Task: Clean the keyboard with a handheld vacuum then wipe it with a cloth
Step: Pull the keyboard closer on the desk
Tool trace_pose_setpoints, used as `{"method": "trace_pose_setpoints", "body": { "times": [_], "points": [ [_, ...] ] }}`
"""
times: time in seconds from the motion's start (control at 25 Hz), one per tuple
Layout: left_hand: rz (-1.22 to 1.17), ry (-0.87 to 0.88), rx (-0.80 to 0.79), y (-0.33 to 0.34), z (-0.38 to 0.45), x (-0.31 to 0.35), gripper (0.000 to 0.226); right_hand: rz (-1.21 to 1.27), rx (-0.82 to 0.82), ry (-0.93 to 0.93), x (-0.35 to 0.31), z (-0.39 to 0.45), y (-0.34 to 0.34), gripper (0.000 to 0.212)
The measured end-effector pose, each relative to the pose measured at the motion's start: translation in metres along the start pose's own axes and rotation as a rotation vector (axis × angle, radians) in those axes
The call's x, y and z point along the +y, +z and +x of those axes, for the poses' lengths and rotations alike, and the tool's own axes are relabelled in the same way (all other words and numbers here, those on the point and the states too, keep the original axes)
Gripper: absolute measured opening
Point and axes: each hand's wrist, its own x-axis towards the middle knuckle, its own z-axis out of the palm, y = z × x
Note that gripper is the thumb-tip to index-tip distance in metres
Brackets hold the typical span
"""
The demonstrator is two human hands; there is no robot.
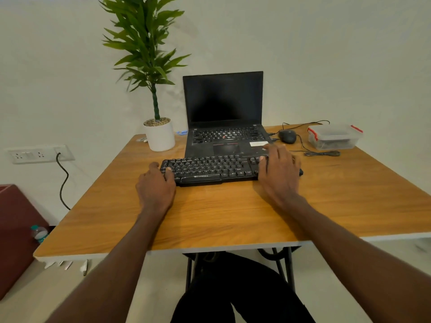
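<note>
A wooden desk [233, 217] stands against a pale wall, with a black keyboard [210, 169] at the centre of the frame, just in front of an open laptop [224, 113]. The left hand [155, 185] takes the keyboard's left end in a curled grip, thumb on the keys. The right hand [278, 170] lies over the right end, fingers fairly straight; whether they grasp it is unclear. A potted plant [158, 134] sits upper left, a mouse [287, 136] and plastic box [333, 136] upper right.

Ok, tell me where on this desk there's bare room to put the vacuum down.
Bare wood lies along the table's near edge, between the keyboard and you, and at its left, before the plant pot. Crowded: the back right, with mouse, cables and plastic box.
</note>
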Motion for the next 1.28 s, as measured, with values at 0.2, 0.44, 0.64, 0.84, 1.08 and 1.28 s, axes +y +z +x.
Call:
{"method": "trace_pose_setpoints", "body": {
  "times": [0.2,0.44,0.64,0.84,1.08,1.28],
  "points": [
    [-0.074,0.015,-0.039,-0.003,-0.003,0.002,0.053,0.005,-0.142,0.415,0.03,0.005,0.001,0.06],
    [-0.248,-0.038,-0.013,-0.015,-0.007,0.005,0.053,0.332,-0.049,0.551,0.032,0.006,-0.011,0.039],
    [-0.412,-0.246,0.156,-0.039,-0.035,0.013,0.038,0.291,0.011,0.537,0.031,-0.017,-0.038,0.033],
    [-0.354,-0.221,0.164,-0.068,-0.076,-0.004,0.026,0.165,0.073,0.482,0.037,-0.048,-0.056,0.034],
    [-0.297,-0.143,0.091,-0.068,-0.085,-0.007,0.028,0.254,0.051,0.623,0.041,-0.051,-0.07,0.03],
    [-0.233,-0.098,0.094,-0.062,-0.084,-0.009,0.035,0.255,0.036,0.598,0.042,-0.054,-0.064,0.029]
  ]
}}
